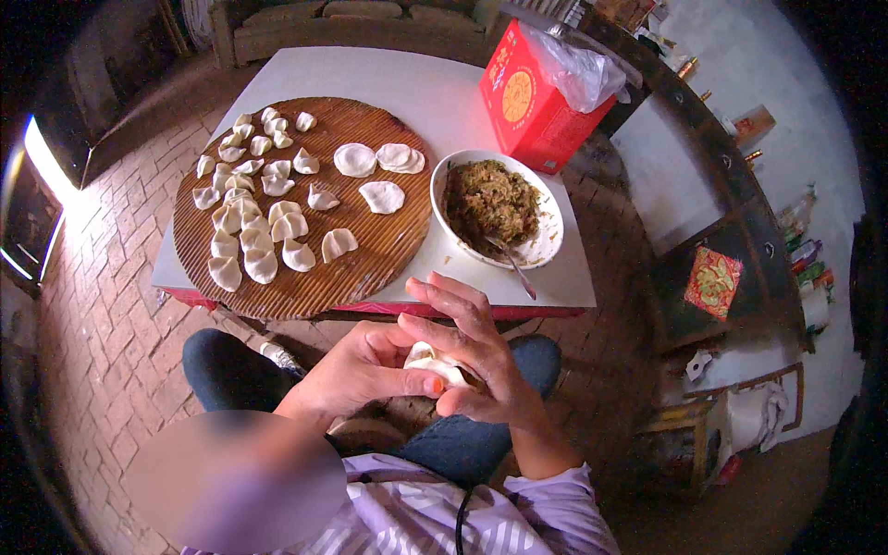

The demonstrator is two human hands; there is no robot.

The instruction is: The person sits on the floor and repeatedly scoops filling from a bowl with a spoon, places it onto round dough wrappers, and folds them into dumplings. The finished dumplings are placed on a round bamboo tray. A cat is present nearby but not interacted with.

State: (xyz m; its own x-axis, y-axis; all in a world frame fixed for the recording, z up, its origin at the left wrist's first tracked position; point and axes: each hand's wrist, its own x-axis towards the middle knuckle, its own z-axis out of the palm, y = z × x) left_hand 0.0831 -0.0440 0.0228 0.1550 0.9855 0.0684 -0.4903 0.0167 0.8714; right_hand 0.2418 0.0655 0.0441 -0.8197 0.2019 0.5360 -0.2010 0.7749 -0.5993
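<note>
Between both hands, above my lap, is a partly folded dumpling (438, 366) of white dough with a little filling showing. My left hand (371, 371) grips its near side, the thumb laid along the dough. My right hand (479, 354) cups the other side, its upper fingers spread. In front of me, a round ridged board (374, 270) carries several rows of folded dumplings (260, 263) and a few flat dough wrappers (381, 198). To the right of the board stands a white bowl (555, 239) of chopped filling (492, 201), a metal spoon (517, 270) leaning in it.
The board and bowl rest on a low white table (333, 66). A red carton (520, 104) with a clear plastic bag (579, 66) on top stands at its back right. Beyond the table is a sofa (361, 31); a dark cabinet (728, 215) lines the right over a brick floor (125, 222).
</note>
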